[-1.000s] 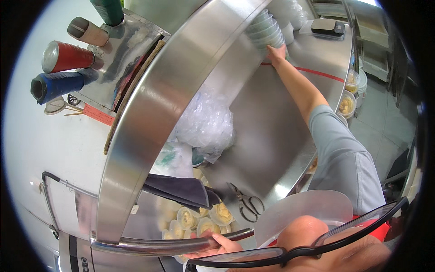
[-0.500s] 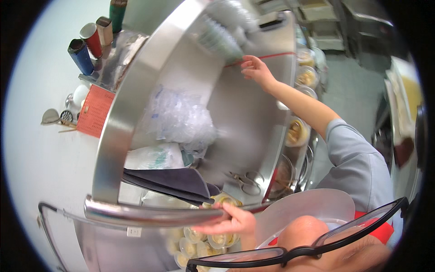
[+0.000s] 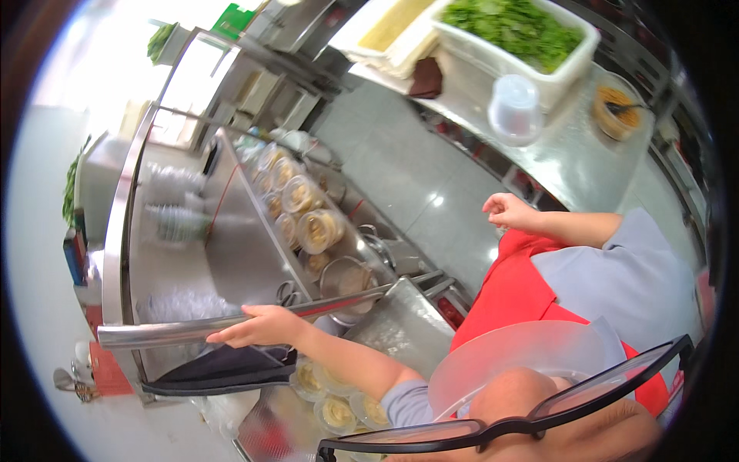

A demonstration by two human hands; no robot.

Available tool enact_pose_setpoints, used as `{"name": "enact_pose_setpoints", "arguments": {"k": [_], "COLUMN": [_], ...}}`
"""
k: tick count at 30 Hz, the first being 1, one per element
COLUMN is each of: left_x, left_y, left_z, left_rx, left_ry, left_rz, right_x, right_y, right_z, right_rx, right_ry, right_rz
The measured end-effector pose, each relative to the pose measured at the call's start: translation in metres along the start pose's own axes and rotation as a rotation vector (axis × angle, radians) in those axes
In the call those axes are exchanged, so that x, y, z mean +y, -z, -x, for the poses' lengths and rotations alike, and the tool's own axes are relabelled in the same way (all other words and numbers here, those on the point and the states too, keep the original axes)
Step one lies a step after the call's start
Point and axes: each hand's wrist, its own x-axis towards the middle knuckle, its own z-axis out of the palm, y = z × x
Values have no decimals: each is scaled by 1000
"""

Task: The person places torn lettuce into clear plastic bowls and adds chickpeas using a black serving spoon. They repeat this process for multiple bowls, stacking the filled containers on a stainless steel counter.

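We have both hands in view, landmark = steel rail (image 3: 165, 334). Our L hand (image 3: 265, 326) is on the rail, fingers straight & loosely together along its lower edge, thumb up near the top edge; palm contact hard to see. Our R hand (image 3: 508, 211) is well right of & above the rail, in front of the red apron (image 3: 512, 285), fingers half-curled, nothing visible in it; can't tell if fingertips meet. Dark cloth (image 3: 223, 372) hangs just below the rail, under L hand. Scissors (image 3: 289, 292) lie just above the rail on the steel tabletop (image 3: 254, 246). We see clear plastic bags (image 3: 185, 305) above the rail's L part (blurry), w/ bowl stack (image 3: 175, 223) farther up, also blurry. Food tubs (image 3: 317, 231) stand above the rail's R part; more tubs (image 3: 335, 414) sit below it. White bin w/ greens (image 3: 512, 31): far upper R of the rail.
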Motion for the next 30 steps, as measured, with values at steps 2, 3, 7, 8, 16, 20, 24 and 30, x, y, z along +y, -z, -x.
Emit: {"name": "enact_pose_setpoints", "arguments": {"k": [2,3,7,8,16,20,24,30], "left_x": [3,8,47,69,340,450,511,511], "left_y": [4,5,15,18,139,246,301,326], "left_z": [-1,1,30,55,365,452,481,482], "left_rx": [-20,-50,-20,10,-1364,-1637,-2076,-2205], "left_ry": [54,123,356,298,178,5,515,1080], "left_rz": [28,81,-235,-176,1118,1269,1333,1172], "right_x": [22,34,79,88,65,48,65,90], "right_y": [49,71,161,187,429,494,503,461], "right_z": [57,78,144,155,175,174,190,241], "right_rx": [105,124,376,480,1080,969,835,663], "right_ry": [10,45,52,45,-146,-118,-75,-85], "right_rz": [105,133,266,242,-446,-402,-306,-265]}}
